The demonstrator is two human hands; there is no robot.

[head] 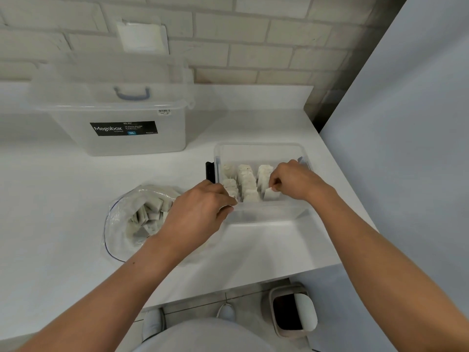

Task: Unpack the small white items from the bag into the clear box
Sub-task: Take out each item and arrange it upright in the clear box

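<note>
A clear box (pixel 261 214) stands on the white counter, with three rows of small white items (pixel 247 180) standing in it. My right hand (pixel 295 180) reaches into the box and pinches one white item (pixel 269 193) at the near end of the right row. My left hand (pixel 200 210) sits at the box's near left corner, fingers curled over the rim; what they hold is hidden. Left of the box lies an open clear plastic bag (pixel 119 219) with several more white items (pixel 149 212) inside.
A large clear Megabox storage bin (pixel 121 125) with a blue handle stands at the back left. A black object (pixel 210 172) sits against the box's left side. The counter's edge runs close in front; a small pedal bin (pixel 291 311) stands on the floor below.
</note>
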